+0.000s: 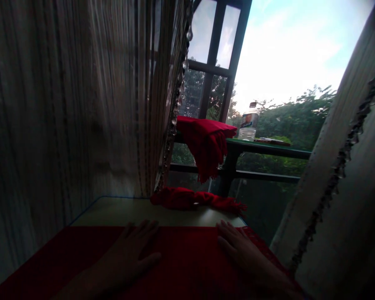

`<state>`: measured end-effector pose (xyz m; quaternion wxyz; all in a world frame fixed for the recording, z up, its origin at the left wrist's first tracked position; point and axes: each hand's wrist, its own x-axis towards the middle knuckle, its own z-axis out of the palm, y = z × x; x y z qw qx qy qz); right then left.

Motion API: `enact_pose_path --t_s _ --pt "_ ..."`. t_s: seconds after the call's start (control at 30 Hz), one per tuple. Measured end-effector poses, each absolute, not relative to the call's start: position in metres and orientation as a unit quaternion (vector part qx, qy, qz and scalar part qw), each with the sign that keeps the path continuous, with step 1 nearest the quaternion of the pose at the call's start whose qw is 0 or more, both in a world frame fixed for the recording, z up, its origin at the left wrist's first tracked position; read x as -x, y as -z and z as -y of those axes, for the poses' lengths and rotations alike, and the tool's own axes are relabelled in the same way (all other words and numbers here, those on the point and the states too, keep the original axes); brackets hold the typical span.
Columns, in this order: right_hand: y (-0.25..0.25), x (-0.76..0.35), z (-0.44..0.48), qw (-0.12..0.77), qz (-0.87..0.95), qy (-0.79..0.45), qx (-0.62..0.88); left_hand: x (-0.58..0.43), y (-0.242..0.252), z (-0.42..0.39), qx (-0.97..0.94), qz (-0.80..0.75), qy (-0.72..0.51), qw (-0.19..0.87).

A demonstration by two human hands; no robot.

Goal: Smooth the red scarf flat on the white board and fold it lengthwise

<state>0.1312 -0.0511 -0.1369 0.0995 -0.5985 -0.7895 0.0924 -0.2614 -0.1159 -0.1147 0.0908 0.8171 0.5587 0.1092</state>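
A red cloth with a fringed right edge, seemingly a scarf (187, 258), lies spread flat over the near part of a pale table (118, 210). My left hand (131, 250) rests palm down on its left half, fingers stretched toward the far edge and thumb out to the right. On the right side, my right hand (237, 246) also lies flat on the cloth, its fingertips close to the far edge. Neither hand grips anything. Beyond them, a bunched red scarf (190, 199) with fringe lies across the table's far end. The light is dim here.
Another red fringed scarf (206, 139) hangs over the window rail (268, 148). A clear plastic bottle (249, 123) stands on that rail beside a thin flat object (271, 141). Beaded curtains (118, 100) border the left, and a second curtain (328, 166) hangs at right.
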Motion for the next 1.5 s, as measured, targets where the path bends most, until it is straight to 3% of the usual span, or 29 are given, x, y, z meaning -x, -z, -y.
enact_pose_path --t_s 0.2,0.43,0.8,1.07,1.3,1.5 --pt "0.138 -0.153 0.045 0.099 0.751 -0.063 0.65 0.258 0.109 0.12 -0.821 -0.551 -0.114 0.097" --pt "0.122 -0.102 0.067 0.106 0.862 -0.135 0.477 0.257 0.112 0.119 -0.822 -0.546 -0.133 0.089" --pt "0.135 -0.163 0.045 0.106 0.76 -0.045 0.64 0.251 0.107 0.122 -0.813 -0.557 -0.128 0.112" --pt "0.113 -0.04 0.076 0.106 0.867 -0.131 0.469 0.251 0.111 0.12 -0.818 -0.551 -0.129 0.103" --pt "0.106 0.059 0.08 0.146 0.9 -0.091 0.401 0.252 0.116 0.115 -0.816 -0.556 -0.141 0.075" --pt "0.127 -0.021 0.065 0.11 0.861 -0.074 0.49 0.246 0.104 0.123 -0.802 -0.575 -0.13 0.096"
